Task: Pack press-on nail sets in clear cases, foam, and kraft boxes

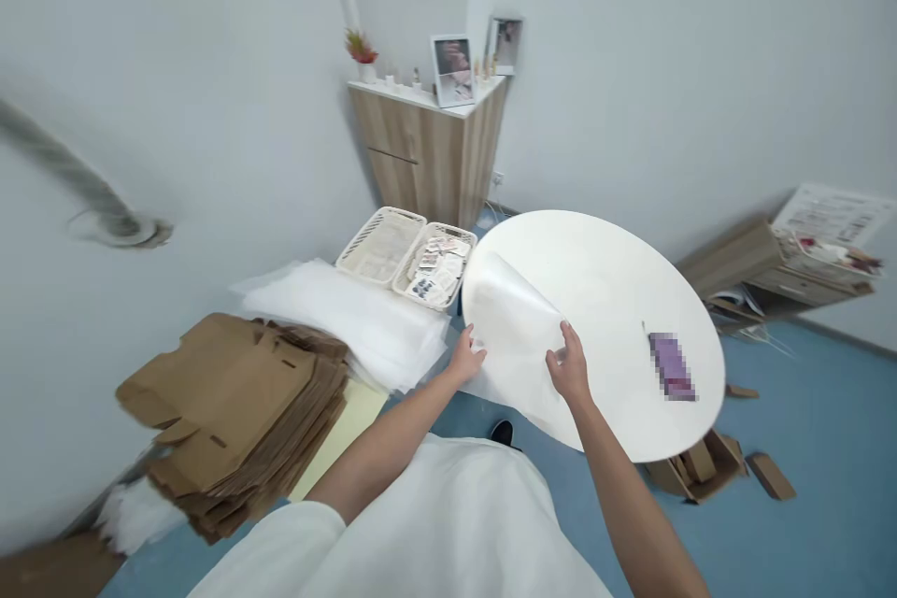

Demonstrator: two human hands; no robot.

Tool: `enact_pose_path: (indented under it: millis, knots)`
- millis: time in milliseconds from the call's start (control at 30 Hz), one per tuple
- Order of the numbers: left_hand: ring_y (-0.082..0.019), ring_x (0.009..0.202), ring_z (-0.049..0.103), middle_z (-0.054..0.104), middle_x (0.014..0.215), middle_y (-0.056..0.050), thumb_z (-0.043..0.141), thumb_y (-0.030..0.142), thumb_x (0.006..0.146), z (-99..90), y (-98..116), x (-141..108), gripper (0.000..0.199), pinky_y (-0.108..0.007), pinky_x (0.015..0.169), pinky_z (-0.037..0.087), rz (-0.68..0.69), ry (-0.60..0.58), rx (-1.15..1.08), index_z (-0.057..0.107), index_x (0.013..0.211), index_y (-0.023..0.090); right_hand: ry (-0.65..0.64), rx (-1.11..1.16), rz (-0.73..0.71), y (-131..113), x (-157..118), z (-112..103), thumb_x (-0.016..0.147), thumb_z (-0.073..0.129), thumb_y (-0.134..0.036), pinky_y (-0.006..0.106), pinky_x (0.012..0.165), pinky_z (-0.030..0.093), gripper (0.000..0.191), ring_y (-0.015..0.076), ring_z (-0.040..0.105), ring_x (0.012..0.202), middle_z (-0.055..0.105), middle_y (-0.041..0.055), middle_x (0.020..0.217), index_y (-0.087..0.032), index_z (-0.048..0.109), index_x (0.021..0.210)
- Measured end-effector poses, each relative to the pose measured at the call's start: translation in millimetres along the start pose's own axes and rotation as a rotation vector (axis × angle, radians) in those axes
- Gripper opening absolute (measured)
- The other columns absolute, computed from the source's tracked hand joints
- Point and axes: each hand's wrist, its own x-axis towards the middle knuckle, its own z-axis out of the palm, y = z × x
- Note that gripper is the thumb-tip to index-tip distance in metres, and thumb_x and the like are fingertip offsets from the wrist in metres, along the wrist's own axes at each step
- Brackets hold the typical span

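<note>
A thin, translucent white plastic sheet (517,304) lies over the near left part of the round white table (609,271), its upper part curled and its lower part hanging past the edge. My left hand (466,358) grips its left side, fingers closed on the film. On its right side, my right hand (570,364) pinches the sheet between thumb and fingers. Whether the sheet is a single layer or a bag I cannot tell. Left of the table, a pile of similar white plastic sheets (350,313) lies close to my left forearm.
Two white baskets (425,226) stand beside the table, one with printed cards. Flat brown cardboard pieces (245,392) are stacked at the left. A pixelated purple item (673,366) rests on the table. An open carton (725,458) sits on the floor; a wooden cabinet (427,145) fills the corner.
</note>
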Motion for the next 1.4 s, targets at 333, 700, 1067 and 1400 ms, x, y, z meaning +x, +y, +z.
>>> enact_pose_path:
  millis: [333, 700, 1067, 1400]
  knots:
    - [-0.021, 0.108, 0.048, 0.053, 0.116, -0.009, 0.054, 0.012, 0.069, 104.0, 13, 8, 0.055, -0.032, 0.096, 0.033, 0.113, -0.131, 0.372, 0.044, 0.123, 0.019, -0.012, 0.033, 0.259, 124, -40, -30, 0.074, 0.041, -0.023, 0.038, 0.085, 0.045, 0.048, 0.0187, 0.056, 0.09, 0.04, 0.0112, 0.127, -0.02, 0.042, 0.122]
    - [-0.026, 0.118, 0.038, 0.041, 0.125, -0.016, 0.056, 0.015, 0.068, 136.4, 8, 18, 0.058, -0.033, 0.099, 0.028, 0.062, -0.137, 0.68, 0.04, 0.123, 0.011, -0.176, -0.246, 0.313, 154, -37, -36, 0.073, 0.049, -0.024, 0.045, 0.096, 0.03, 0.054, 0.0294, 0.025, 0.126, 0.022, 0.0116, 0.141, -0.019, 0.039, 0.126]
    - [-0.03, 0.131, 0.014, 0.024, 0.142, -0.008, 0.05, 0.03, 0.075, 133.6, 13, 1, 0.053, -0.046, 0.102, 0.014, 0.364, -0.231, 1.142, 0.037, 0.126, 0.024, -0.495, -0.409, 0.144, 152, -17, -32, 0.077, 0.042, -0.026, 0.048, 0.101, 0.012, 0.051, 0.025, 0.011, 0.133, 0.02, 0.0096, 0.144, -0.019, 0.035, 0.127]
    - [-0.03, 0.131, 0.014, 0.024, 0.141, -0.012, 0.047, 0.039, 0.078, 137.0, 8, 14, 0.057, -0.048, 0.099, 0.019, 0.407, -0.31, 1.249, 0.031, 0.13, 0.021, -0.489, -0.439, 0.162, 159, 8, -33, 0.072, 0.04, -0.015, 0.049, 0.099, 0.016, 0.048, 0.026, 0.016, 0.131, 0.021, 0.0098, 0.143, -0.019, 0.041, 0.119]
